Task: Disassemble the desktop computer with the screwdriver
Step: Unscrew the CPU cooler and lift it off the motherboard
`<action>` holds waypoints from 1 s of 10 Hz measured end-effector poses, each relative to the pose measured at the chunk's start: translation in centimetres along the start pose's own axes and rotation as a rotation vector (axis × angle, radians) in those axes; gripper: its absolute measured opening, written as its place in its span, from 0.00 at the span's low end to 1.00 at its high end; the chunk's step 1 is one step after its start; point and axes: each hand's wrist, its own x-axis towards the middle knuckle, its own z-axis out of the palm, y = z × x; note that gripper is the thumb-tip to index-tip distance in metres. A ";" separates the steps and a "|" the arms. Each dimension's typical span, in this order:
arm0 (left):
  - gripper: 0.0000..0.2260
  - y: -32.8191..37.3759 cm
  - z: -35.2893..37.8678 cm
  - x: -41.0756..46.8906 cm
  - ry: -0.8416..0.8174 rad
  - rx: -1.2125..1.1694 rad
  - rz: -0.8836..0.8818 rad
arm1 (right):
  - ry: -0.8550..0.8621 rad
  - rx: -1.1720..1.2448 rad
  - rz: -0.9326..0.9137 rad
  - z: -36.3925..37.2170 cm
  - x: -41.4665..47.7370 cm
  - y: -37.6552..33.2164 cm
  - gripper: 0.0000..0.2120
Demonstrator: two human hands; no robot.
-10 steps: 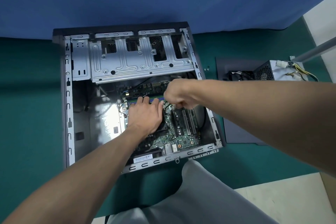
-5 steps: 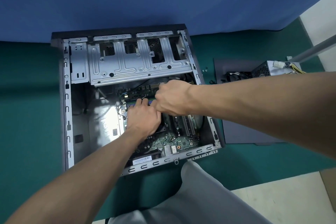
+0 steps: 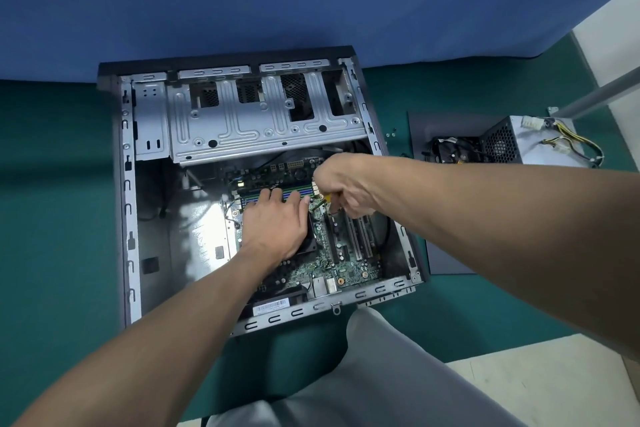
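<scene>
Lying open, the computer case (image 3: 125,204) holds its motherboard (image 3: 349,267) (both hands inside).

Computer case (image 3: 128,218) laid open at centre; motherboard (image 3: 349,267) seated inside, toward 5 o'clock. Drive cage (image 3: 263,121) fixed at 12. Power supply (image 3: 533,146) set on side panel (image 3: 446,253), at 3.

Left hand (image 3: 277,225) palm down, fingers spread flat and pointing toward 12 o'clock, bare forearm stretching back to 7 o'clock, right hand (image 3: 341,184) curled in a closed fist grip just beside it at 2 o'clock, knuckles up, forearm running off toward 4 o'clock
</scene>
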 end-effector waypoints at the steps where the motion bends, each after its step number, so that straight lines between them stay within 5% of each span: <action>1: 0.27 0.0 -0.2 0.0 0.013 -0.012 0.008 | 0.113 -0.486 0.112 0.3 1.1 -0.9 0.17; 2: 0.27 0.1 -0.5 -0.1 0.016 -0.025 0.012 | 0.224 -0.611 0.124 0.4 1.2 -1.4 0.12; 3: 0.22 0.1 -0.4 0.0 -0.004 -0.020 0.002 | 0.164 -1.046 -0.103 0.4 0.4 -1.4 0.07; 4: 0.15 -0.1 -0.1 0.1 -0.031 -0.007 -0.010 | 0.149 -1.336 -0.361 1.2 0.4 -1.5 0.12; 5: 0.18 0.0 0.0 0.1 -0.033 -0.019 -0.018 | 0.185 -1.246 -0.374 1.3 0.6 -1.6 0.10; 6: 0.23 -0.1 0.0 0.0 -0.002 -0.036 -0.007 | 0.234 -0.778 -0.219 1.2 0.6 -1.7 0.09; 7: 0.22 -0.2 0.1 0.1 0.006 -0.043 0.002 | 0.372 -0.082 0.085 1.2 1.1 -1.9 0.13; 8: 0.25 0.0 0.0 0.0 0.021 -0.019 -0.011 | 0.331 0.552 0.406 0.0 2.0 -1.7 0.11; 9: 0.26 0.0 0.0 0.0 0.009 -0.007 -0.006 | 0.104 0.313 0.466 -0.9 2.4 -1.6 0.15; 10: 0.27 0.0 -0.2 -0.1 -0.004 -0.012 -0.011 | 0.137 -0.179 0.318 -1.0 2.2 -2.0 0.14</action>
